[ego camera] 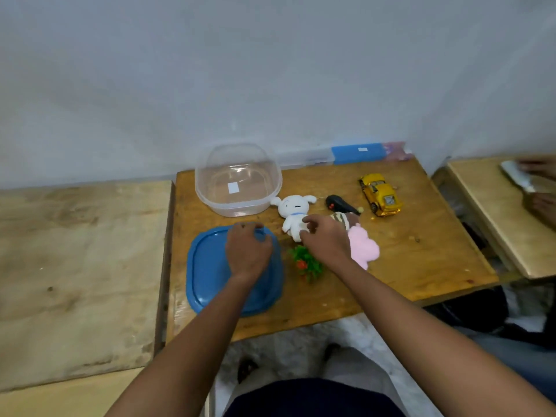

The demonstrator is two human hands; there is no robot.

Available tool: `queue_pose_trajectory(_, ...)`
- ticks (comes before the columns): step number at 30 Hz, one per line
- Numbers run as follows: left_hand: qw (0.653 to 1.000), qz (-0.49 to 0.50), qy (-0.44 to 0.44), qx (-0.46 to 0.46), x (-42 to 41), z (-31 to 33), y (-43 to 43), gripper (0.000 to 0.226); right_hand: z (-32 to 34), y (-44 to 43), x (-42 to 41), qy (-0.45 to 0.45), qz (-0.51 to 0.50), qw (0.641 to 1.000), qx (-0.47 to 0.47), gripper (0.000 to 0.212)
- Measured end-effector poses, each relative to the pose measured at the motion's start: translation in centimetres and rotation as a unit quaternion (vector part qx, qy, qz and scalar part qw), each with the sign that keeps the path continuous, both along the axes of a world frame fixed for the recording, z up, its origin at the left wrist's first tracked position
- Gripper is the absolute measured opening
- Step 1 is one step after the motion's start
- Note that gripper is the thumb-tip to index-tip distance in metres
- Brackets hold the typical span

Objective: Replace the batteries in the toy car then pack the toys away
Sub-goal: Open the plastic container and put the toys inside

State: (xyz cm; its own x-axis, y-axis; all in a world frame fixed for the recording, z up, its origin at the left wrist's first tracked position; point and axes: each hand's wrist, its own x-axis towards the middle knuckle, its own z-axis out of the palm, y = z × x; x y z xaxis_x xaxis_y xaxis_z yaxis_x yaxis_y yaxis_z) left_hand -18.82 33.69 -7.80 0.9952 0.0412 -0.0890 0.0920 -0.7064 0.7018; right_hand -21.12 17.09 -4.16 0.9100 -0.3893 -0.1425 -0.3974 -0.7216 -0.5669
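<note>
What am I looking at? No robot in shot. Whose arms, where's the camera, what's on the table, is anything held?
There is no machine here: a person works with bare hands. The single picture comes from a wide-angle camera on that person's head, looking forward and down, so both arms reach in from the bottom edge.

On the wooden table lie a blue lid, an open clear tub behind it, a white plush, a black remote, the yellow car, a pink plush, a small green plant toy and a striped brown toy.

The left hand rests on the lid with fingers curled at its far edge; whether it grips is unclear. The right hand seems to pinch the white plush. The car is untouched and the tub holds no toys.
</note>
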Motion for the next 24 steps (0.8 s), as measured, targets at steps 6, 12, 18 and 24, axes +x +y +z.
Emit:
queue_pose_trajectory(6, 0.990, -0.054, 0.112, -0.063, 3.7, 0.0, -6.7, 0.059, -1.0, -7.2, 1.8, 0.014, -0.051, 0.998, -0.030, 0.040)
queue_pose_trajectory(12, 0.974, 0.054, 0.191, -0.109, 5.9, -2.7, -10.8, 0.091, -2.0, -12.4, 5.9, 0.035, 0.020, 0.993, -0.110, 0.035)
queue_pose_trajectory(18, 0.967, 0.160, 0.165, -0.109, 6.3, -3.1, -13.5, 0.060, -4.1, -15.8, 9.3, 0.112, 0.091, 0.989, -0.041, 0.049)
queue_pose_trajectory(24, 0.966, 0.203, 0.123, -0.106, 5.9, -1.8, -14.9, 0.066, -6.2, -17.4, 9.4, 0.081, 0.060, 0.995, 0.029, 0.030)
